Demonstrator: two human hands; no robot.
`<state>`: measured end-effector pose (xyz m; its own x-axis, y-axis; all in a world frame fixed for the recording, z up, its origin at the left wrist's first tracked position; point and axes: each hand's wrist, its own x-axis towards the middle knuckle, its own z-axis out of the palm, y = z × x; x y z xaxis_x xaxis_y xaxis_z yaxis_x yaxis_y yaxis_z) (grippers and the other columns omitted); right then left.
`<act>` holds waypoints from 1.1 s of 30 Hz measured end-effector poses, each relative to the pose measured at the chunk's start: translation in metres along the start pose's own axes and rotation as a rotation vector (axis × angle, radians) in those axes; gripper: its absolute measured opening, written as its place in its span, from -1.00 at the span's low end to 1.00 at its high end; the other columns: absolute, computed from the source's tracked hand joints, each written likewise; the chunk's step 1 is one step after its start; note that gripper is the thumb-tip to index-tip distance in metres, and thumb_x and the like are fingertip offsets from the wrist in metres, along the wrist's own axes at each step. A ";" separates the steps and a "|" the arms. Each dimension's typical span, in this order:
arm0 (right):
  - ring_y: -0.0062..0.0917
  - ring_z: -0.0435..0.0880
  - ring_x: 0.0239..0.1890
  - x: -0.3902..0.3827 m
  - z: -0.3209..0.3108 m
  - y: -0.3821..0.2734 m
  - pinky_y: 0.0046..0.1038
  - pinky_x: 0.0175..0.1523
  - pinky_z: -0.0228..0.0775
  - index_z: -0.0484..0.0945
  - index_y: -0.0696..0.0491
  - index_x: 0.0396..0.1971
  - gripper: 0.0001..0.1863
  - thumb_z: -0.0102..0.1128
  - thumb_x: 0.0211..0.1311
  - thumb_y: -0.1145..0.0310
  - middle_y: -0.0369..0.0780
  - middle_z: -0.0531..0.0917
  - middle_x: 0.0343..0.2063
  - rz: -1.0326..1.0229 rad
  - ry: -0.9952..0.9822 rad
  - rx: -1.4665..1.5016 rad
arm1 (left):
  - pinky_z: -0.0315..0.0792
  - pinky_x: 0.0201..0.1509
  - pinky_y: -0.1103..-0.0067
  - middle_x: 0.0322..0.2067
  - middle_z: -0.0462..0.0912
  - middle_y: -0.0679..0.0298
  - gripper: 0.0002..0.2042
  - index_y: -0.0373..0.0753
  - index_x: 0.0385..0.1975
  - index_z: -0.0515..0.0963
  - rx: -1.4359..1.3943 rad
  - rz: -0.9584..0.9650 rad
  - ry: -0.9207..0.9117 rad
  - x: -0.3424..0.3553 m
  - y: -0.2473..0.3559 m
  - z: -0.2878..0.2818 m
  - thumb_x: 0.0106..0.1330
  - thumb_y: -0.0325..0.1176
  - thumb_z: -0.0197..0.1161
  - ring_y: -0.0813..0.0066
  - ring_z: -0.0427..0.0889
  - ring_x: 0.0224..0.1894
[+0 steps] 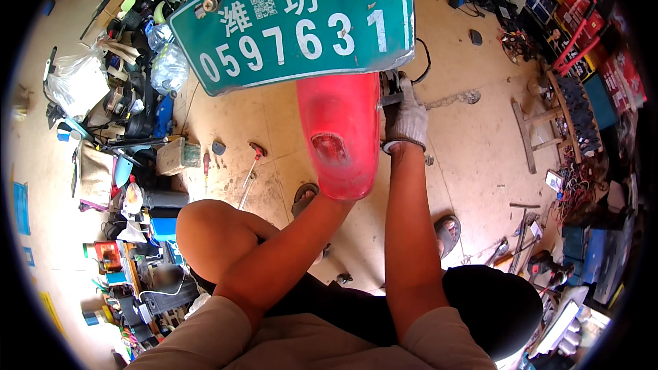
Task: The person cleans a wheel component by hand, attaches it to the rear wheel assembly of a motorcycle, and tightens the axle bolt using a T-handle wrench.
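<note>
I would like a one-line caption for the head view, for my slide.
Gloved right hand beside a red mudguard with a green licence plate; left hand hidden behind the mudguard.

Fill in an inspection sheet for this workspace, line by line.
Surface: tan floor with joint lines and dark stains.
Job's things: red fender with a dark, scuffed patch; green plate above it in the view, its face scratched.
Clutter: T-handled tool and red screwdriver on the floor; mixed parts and clear plastic bags along the left.
Hands: right hand, gloved, beside the fender at a dark metal part, grip unclear; left hand hidden by the fender.
Cables: black loop right of the plate; tangled wires at right.
Surroundings: wooden frame and red boxes at right.
</note>
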<state>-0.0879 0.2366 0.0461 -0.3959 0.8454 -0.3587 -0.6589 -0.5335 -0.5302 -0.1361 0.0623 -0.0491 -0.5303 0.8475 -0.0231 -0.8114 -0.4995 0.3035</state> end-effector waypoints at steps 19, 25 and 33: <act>-0.31 0.67 0.07 0.057 -0.154 0.142 -0.30 0.12 0.52 0.56 0.09 0.13 -0.61 0.03 0.46 0.19 -0.09 0.73 -0.11 -0.629 -0.464 -1.520 | 0.58 -0.09 0.43 -0.17 0.73 0.17 -0.76 -0.26 0.00 0.59 1.429 0.317 0.123 0.036 0.094 0.127 0.45 -0.31 0.16 0.31 0.71 -0.19; -0.17 0.66 0.10 0.041 -0.136 0.111 -0.18 0.09 0.55 0.55 0.01 0.00 -0.74 0.01 0.36 0.41 -0.06 0.70 -0.07 -0.536 -0.431 -1.953 | 0.57 -0.20 0.53 -0.24 0.74 0.24 -0.74 -0.33 -0.01 0.62 1.693 0.430 0.095 0.054 0.112 0.103 0.47 -0.32 0.16 0.46 0.71 -0.26; -0.07 0.71 -0.04 0.004 -0.098 0.097 -0.14 -0.04 0.56 0.53 0.03 -0.12 -0.82 -0.04 0.41 0.38 0.04 0.70 -0.12 -0.174 -0.319 -1.337 | 0.60 -0.22 0.54 -0.15 0.74 0.18 -0.70 -0.42 0.05 0.62 0.739 0.185 0.443 0.071 0.112 0.082 0.45 -0.37 0.20 0.42 0.73 -0.25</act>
<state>-0.0911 0.1858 -0.0825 -0.6199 0.7756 -0.1190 0.3205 0.1118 -0.9406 -0.2450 0.0812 0.0611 -0.8087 0.5400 -0.2332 -0.4177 -0.2481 0.8741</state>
